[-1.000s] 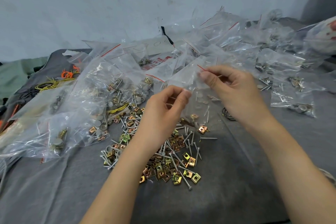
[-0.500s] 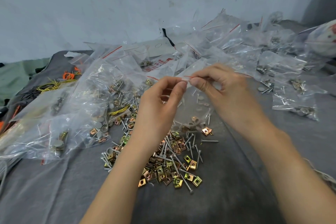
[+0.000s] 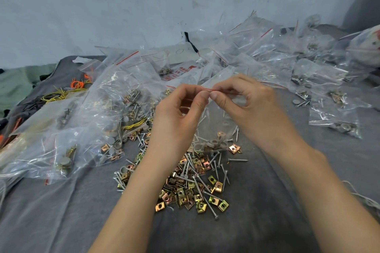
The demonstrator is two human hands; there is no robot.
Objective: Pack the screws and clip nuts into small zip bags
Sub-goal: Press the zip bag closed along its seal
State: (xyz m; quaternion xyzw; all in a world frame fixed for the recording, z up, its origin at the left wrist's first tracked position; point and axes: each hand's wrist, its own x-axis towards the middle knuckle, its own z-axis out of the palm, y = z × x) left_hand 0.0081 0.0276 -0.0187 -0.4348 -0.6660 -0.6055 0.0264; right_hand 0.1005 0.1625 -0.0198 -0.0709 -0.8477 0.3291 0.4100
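Zip bag (image 3: 216,129), seemingly part-filled, hangs from left hand (image 3: 178,113), right hand (image 3: 253,104).

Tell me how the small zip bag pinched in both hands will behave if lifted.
Probably floppy: the zip bag is thin clear film hanging from the left hand and right hand. Likely bottom-heavy, since its contents sit bunched at the bottom.

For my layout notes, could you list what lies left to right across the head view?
Yellow wire loops, large clear bag of parts, left hand, right hand, small filled clear zip bags.
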